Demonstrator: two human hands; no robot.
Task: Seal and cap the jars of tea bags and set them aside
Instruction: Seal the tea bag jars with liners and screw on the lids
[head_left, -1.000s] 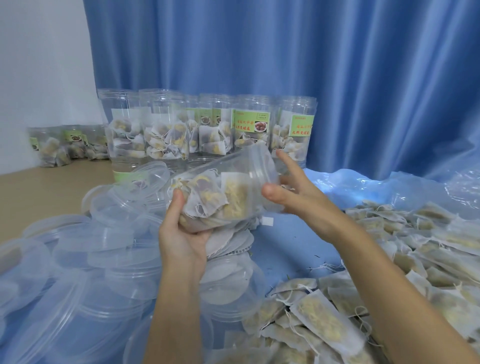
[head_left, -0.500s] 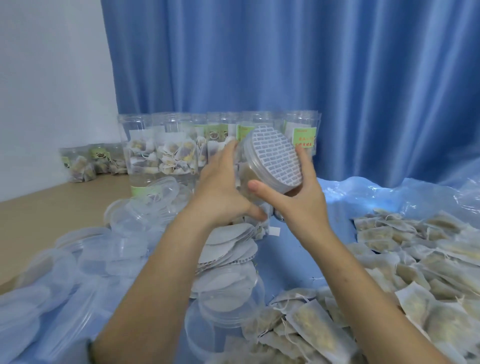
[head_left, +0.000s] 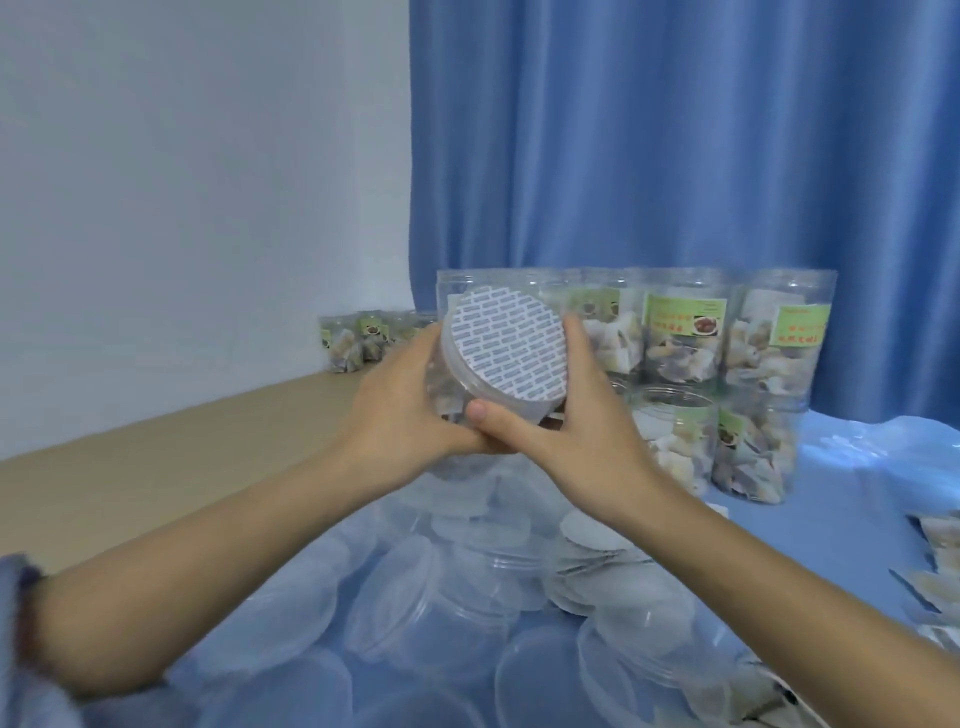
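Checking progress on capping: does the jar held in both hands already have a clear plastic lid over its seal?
No. The jar shows only its printed seal, bare on the mouth, with no lid over it.

Your left hand and right hand grip a clear plastic jar, its white printed round seal facing you, above clear plastic lids.

seal disc on held jar mouth: rows of small blue printed text blocks, too fine to read. green labels on stacked jars behind: red characters beside small food photo, blurred, illegible. farther label: same layout, unreadable. no brand or number legible anywhere.
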